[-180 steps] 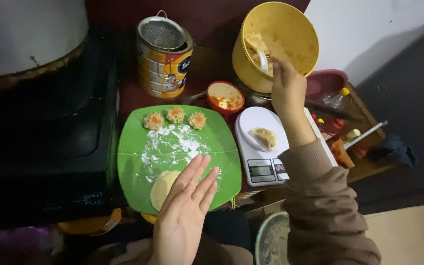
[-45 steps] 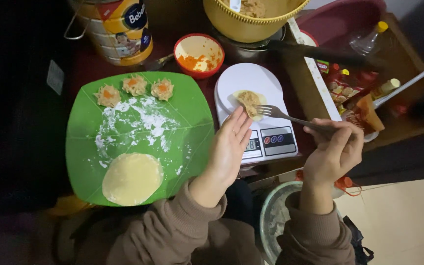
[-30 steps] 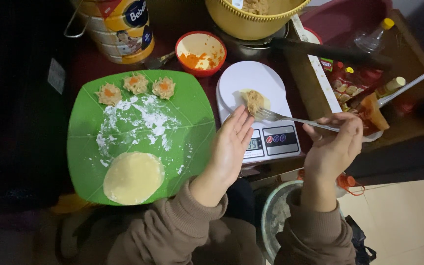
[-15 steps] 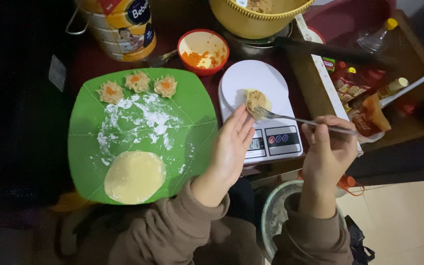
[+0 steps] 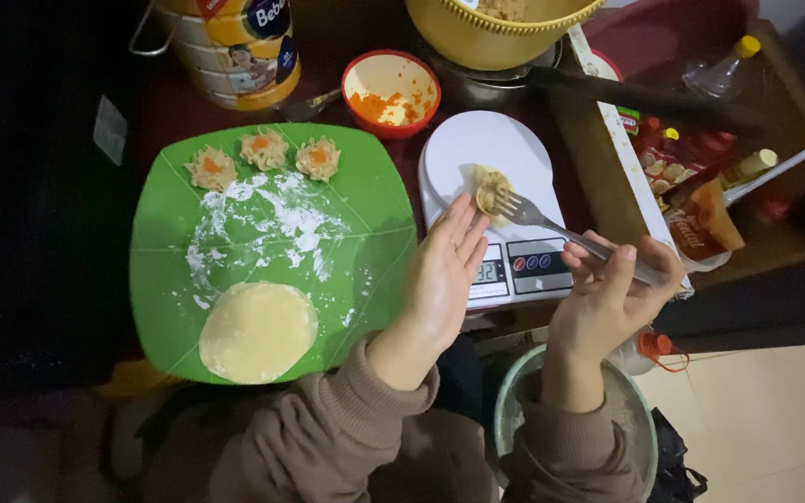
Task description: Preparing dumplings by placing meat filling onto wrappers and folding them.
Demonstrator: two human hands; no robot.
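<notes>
Head view: right hand has its fingers closed round the handle of a fork, tines resting on a lump of filling that sits on the white kitchen scale. Left hand lies flat, fingers spread and holding nothing, fingertips touching the scale platform just beside the filling.

My read: to do this well, keep the left hand's weight off the platform or the reading goes wrong; work the fork lightly so the lump stays centred and off the display.

Around: green mat on the tabletop, dusted with flour, a round dough wrapper at its near edge, three shaped dumplings along the far edge. Red bowl with orange bits just beyond the scale, yellow bowl behind it, a tin can far left. Sauce packets crowd the right side, near the fork elbow.
</notes>
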